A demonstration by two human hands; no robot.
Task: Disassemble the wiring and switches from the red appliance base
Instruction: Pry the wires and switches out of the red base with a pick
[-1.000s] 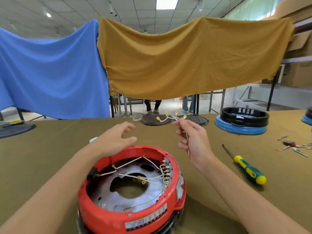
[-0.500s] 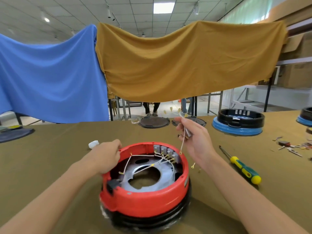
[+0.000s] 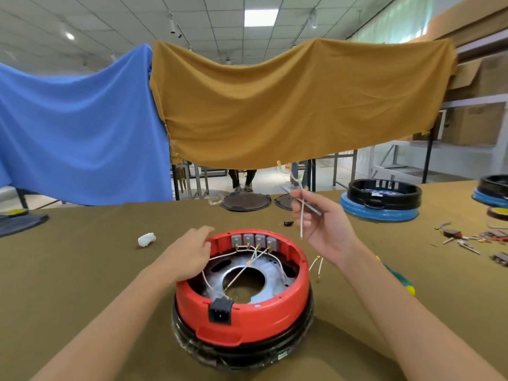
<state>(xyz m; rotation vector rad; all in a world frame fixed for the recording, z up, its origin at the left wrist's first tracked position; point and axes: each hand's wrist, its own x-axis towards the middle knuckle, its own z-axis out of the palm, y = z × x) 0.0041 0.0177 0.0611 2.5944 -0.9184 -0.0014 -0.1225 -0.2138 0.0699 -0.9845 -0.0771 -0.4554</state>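
Red appliance base (image 3: 247, 314) sits on the olive-covered table (image 3: 82, 270), near centre, open side up, its black power socket (image 3: 220, 312) facing the near edge and its row of four grey switches (image 3: 255, 240) on the far inner wall. In the head view, the job looks partly done: the right hand (image 3: 320, 229) is raised just beyond the base on the right, pinching a freed white wire (image 3: 301, 213) and a thin grey tool between thumb and fingers, the wire hanging roughly upright. Several white wires (image 3: 242, 266) remain clipped to the switches and run across the metal plate toward the socket. The left hand (image 3: 189, 254) rests on the far-left rim, fingers loosely spread, holding nothing. A screwdriver (image 3: 398, 279) lies to the right, partly hidden by the right forearm.
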